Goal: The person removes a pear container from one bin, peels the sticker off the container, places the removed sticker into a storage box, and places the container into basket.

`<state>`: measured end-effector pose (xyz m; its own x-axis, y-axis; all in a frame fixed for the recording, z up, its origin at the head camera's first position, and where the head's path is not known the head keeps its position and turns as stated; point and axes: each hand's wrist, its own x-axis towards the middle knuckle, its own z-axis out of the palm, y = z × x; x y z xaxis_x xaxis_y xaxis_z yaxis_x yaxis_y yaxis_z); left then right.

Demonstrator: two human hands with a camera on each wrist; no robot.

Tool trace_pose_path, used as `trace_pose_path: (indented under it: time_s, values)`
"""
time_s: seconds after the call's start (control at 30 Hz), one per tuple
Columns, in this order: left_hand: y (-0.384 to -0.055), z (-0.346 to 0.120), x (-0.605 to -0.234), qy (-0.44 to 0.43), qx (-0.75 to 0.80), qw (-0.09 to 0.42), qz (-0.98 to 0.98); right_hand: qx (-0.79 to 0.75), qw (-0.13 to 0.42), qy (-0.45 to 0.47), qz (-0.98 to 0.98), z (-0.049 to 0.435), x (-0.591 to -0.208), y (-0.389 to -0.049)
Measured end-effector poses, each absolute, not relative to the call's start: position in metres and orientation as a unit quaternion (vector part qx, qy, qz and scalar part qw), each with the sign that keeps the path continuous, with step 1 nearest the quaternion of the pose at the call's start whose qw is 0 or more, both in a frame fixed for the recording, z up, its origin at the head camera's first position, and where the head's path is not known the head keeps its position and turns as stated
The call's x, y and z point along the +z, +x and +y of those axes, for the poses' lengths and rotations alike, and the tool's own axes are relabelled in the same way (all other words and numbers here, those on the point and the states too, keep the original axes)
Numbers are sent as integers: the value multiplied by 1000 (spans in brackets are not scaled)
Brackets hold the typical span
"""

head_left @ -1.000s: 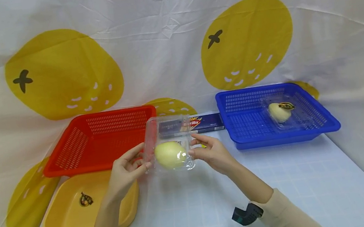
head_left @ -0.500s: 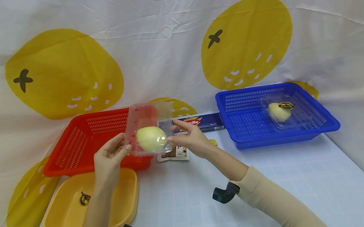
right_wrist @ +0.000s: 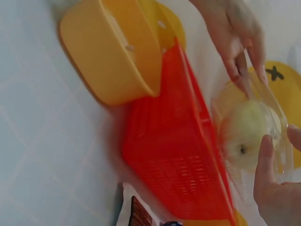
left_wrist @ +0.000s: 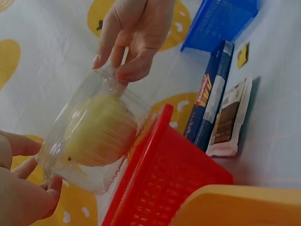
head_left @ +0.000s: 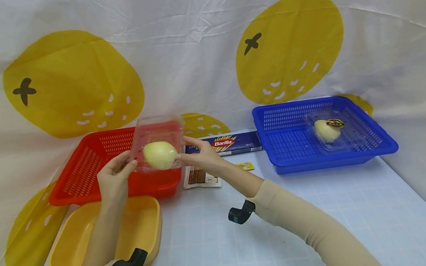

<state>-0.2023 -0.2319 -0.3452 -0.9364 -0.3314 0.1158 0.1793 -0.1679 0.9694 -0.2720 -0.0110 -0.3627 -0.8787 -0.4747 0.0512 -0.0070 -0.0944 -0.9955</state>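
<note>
My left hand (head_left: 115,178) and right hand (head_left: 205,156) pinch opposite sides of a clear plastic clamshell box (head_left: 156,134). Inside it lies a round, pale yellow-green fruit (head_left: 160,155), whose small dark end spot shows in both wrist views. The box is tilted, and in the head view it overlaps the right part of the red basket (head_left: 76,179). From the left wrist, the box (left_wrist: 96,176) appears beside the basket's upper rim, held between the fingers of both hands.
A blue basket (head_left: 332,163) at the right holds another clamshell with a pale fruit (head_left: 325,131). A yellow tub (head_left: 150,228) stands before the red basket. Between the baskets lie a blue Barilla box (head_left: 239,143), a brown-and-white packet (head_left: 200,178) and a small yellow packet (head_left: 247,166).
Both hands have carried the clamshell left and away from me, from over the table's middle to the red basket. The brown-and-white packet came into view; the left arm now covers the tub's dark sticker.
</note>
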Motion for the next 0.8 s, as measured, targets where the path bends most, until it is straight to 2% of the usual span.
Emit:
trace_pose_path:
  time_s: [0.5, 0.8]
  values:
    - [-222, -275, -361, 126, -743, 110, -648, -662, 236, -170, 691, -47, -367, -286]
    - [-225, -309, -371, 117, -710, 56, -692, -718, 314, -119, 610, -75, -373, -296]
